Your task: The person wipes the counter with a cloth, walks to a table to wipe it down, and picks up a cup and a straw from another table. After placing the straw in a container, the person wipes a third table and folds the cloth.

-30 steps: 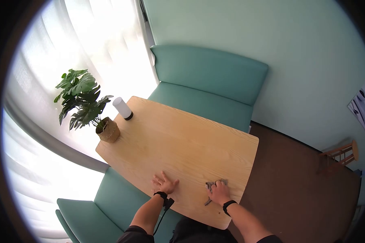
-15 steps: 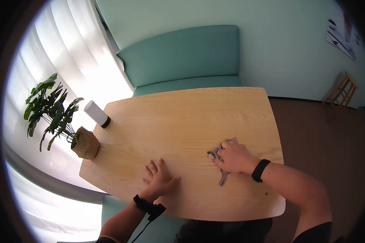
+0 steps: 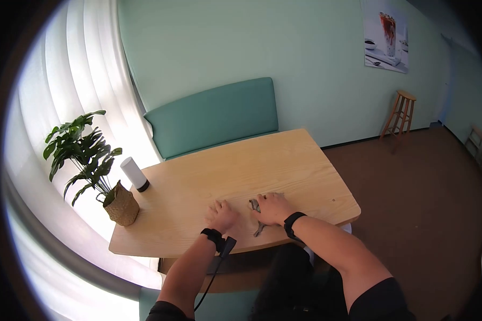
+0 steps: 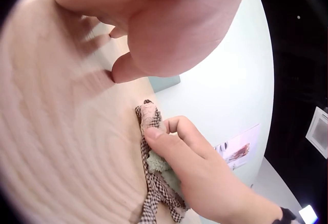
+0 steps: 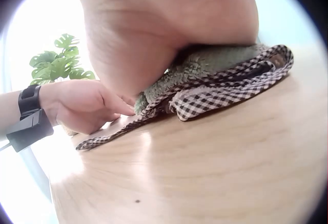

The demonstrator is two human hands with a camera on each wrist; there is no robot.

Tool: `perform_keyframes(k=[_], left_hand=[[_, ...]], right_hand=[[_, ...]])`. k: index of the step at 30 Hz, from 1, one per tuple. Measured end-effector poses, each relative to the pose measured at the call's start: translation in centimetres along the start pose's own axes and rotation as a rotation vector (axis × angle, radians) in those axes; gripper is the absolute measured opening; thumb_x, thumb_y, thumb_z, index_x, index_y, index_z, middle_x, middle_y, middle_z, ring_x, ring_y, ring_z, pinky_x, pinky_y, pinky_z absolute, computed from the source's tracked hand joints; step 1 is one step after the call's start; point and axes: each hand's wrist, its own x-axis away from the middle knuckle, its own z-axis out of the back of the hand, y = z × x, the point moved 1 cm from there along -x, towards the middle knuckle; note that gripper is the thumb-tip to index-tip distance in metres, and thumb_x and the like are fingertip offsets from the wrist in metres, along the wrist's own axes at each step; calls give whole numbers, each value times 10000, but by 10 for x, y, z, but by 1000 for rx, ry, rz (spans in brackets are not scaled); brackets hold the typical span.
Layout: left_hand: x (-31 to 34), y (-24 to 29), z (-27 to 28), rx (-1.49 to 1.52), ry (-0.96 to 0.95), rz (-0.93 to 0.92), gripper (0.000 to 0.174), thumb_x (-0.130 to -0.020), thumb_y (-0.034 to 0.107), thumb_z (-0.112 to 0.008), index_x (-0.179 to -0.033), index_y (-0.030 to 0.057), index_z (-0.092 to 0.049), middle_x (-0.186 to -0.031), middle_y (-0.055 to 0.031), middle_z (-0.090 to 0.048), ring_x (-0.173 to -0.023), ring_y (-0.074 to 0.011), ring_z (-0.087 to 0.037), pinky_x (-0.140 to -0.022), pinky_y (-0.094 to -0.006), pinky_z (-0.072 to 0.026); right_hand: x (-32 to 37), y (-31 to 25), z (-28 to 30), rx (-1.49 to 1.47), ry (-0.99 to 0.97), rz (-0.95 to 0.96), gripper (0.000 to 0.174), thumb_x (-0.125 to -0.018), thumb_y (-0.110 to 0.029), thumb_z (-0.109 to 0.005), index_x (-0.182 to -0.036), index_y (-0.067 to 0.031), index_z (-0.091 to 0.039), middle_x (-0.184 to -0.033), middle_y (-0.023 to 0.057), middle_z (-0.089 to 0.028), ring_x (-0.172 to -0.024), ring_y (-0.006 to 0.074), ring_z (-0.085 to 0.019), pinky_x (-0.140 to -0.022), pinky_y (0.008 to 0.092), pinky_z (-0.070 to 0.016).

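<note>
A checked cloth point(image 3: 260, 228) with a fuzzy green side lies bunched on the wooden table point(image 3: 219, 182). Over it is my right hand point(image 3: 273, 209), thumb and fingers pinching the fabric in the left wrist view, where the hand point(image 4: 200, 175) and the cloth point(image 4: 149, 196) show from the side. In the right wrist view folds of the cloth point(image 5: 215, 99) stick out under the palm. My left hand point(image 3: 223, 216) rests fingertips down on the tabletop, left of the cloth, fingers slightly bent and holding nothing.
At the table's left end stand a potted plant point(image 3: 122, 207) and a white cylinder point(image 3: 134, 174) with a dark base. A small dark speck point(image 3: 333, 200) lies near the right end. Beyond the table are a green bench point(image 3: 214, 117) and a wooden stool point(image 3: 399, 114).
My right hand and the cloth have moved left, closer to my left hand. The left hand's spread fingers have drawn together. The head view has shifted, showing more wall and floor.
</note>
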Motion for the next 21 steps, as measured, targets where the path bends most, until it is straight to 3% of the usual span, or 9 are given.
perform_keyframes(k=[1, 4, 9, 11, 14, 21], left_hand=[[-2, -1, 3, 13, 10, -5, 881, -898, 504, -564, -1592, 116, -184, -1682, -154, -22, -1533, -434, 30, -1178, -671, -39], [-9, -8, 3, 34, 27, -16, 855, -884, 447, -594, -1583, 123, -224, -1681, -147, -48, -1534, -427, -9, -1194, -643, -74], [-37, -19, -14, 115, 63, -48, 840, -866, 390, -631, -1577, 147, -254, -1677, -136, -86, -1527, -428, -63, -1187, -650, -116], [-21, -4, -7, 78, 70, 0, 819, -874, 382, -625, -1574, 161, -263, -1678, -127, -90, -1529, -427, -50, -1187, -652, -112], [-10, 8, -7, 56, 96, 57, 800, -875, 362, -622, -1569, 170, -274, -1679, -122, -89, -1533, -426, -30, -1188, -657, -97], [2, 14, 2, 122, 107, 85, 759, -851, 321, -619, -1542, 190, -335, -1674, -138, -118, -1534, -430, -23, -1187, -664, -53]], right_hand=[[1, -5, 4, 37, -45, -10, 607, -929, -468, -551, -1357, -38, -516, -1375, 251, -514, -1324, 406, -448, -1117, 508, -331], [2, 4, 3, -14, -21, -82, 586, -948, -454, -523, -1381, -60, -511, -1405, 215, -479, -1357, 373, -394, -1148, 522, -253], [6, 94, 19, 44, 90, -215, 525, -1009, -353, -490, -1425, -35, -462, -1456, 220, -391, -1384, 396, -340, -1171, 528, -220], [6, 141, 26, 22, 143, -353, 540, -994, -380, -531, -1404, -35, -468, -1429, 225, -392, -1404, 412, -291, -1169, 534, -223], [12, 195, 45, -22, 92, -447, 572, -1026, -381, -468, -1477, -35, -398, -1531, 254, -289, -1471, 436, -206, -1212, 534, -177], [9, 215, 52, -56, 24, -423, 602, -1031, -399, -460, -1501, -38, -355, -1532, 260, -254, -1465, 439, -202, -1213, 514, -181]])
